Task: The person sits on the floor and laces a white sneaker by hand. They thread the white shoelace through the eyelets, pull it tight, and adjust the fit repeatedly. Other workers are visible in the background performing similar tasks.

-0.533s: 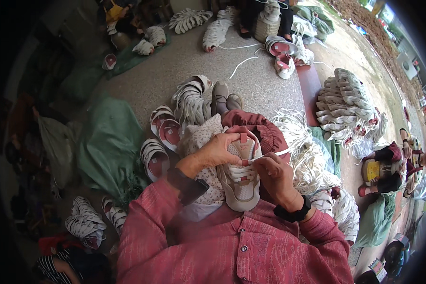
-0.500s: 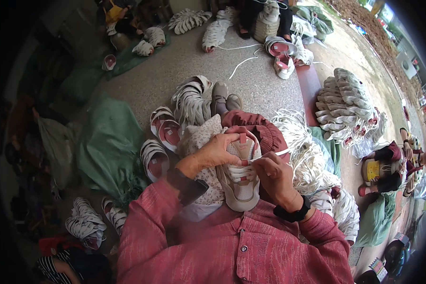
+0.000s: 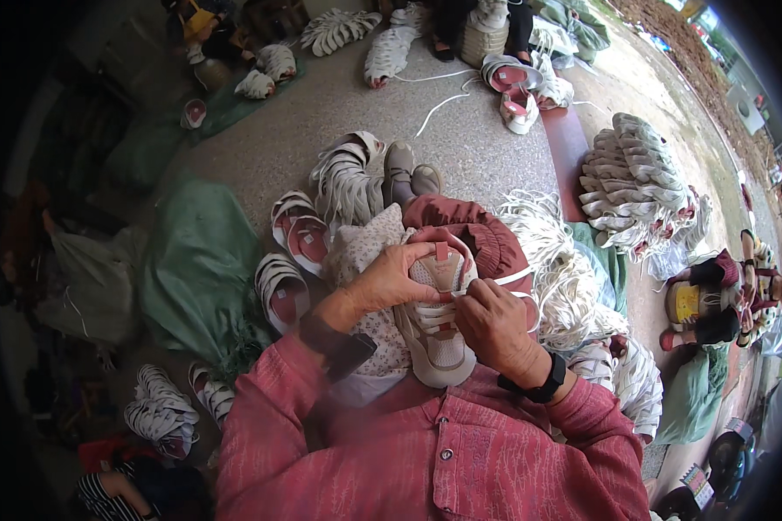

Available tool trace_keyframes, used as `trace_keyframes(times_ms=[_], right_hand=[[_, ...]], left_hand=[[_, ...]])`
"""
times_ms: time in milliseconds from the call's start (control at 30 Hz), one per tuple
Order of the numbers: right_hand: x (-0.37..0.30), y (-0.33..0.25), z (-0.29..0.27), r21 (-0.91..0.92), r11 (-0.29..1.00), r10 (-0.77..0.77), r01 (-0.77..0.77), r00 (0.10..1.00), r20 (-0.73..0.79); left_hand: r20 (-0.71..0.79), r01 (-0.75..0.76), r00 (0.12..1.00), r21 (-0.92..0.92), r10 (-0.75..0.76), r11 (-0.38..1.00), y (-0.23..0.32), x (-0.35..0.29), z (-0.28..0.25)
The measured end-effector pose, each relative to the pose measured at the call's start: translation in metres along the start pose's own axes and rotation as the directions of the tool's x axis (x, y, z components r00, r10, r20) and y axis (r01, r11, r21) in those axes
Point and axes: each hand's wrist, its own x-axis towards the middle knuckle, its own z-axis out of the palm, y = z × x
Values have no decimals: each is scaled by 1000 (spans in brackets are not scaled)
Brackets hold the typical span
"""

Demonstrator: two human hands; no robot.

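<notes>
Beige shoe [image 3: 444, 354], toe toward red shirt [image 3: 447, 434]; left hand [image 3: 387, 280] at shoe's left side, fingers gripping upper; right hand [image 3: 500, 330] at shoe's right, fingers pinching white lace [image 3: 514, 277]; lace pile [image 3: 567, 295] right of shoe

The grey speckled floor [image 3: 487, 156] carries a curved row of nested white shoes [image 3: 346, 181], two loose shoes [image 3: 308, 238] with reddish insides just beside it, and a bulging green sack [image 3: 191, 260] farther left. Toward the top, a thin white lace [image 3: 443, 102] trails across the floor. At lower left lies another stack of shoes [image 3: 160, 406].
</notes>
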Motion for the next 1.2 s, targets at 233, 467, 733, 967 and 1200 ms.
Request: trace_keyframes(times_ms=[233,467,733,967,1200], right_hand=[[0,30,12,767,506,307,-394,914,267],[-7,19,18,654,697,343,-294,938,56],[-8,20,33,546,789,334,-282,943,4],[-12,24,27,514,789,322,-338,939,123],[-6,4,12,277,933,218,-231,973,77]], left_hand=[[66,-17,997,-160,28,987,-5,-4,-5],[19,65,998,84,-67,994,-6,0,-4],[58,22,998,-215,-9,976,5,-3,6],[73,57,996,-213,-42,975,14,-4,10],[125,71,991,-273,-38,959,15,-4,6]])
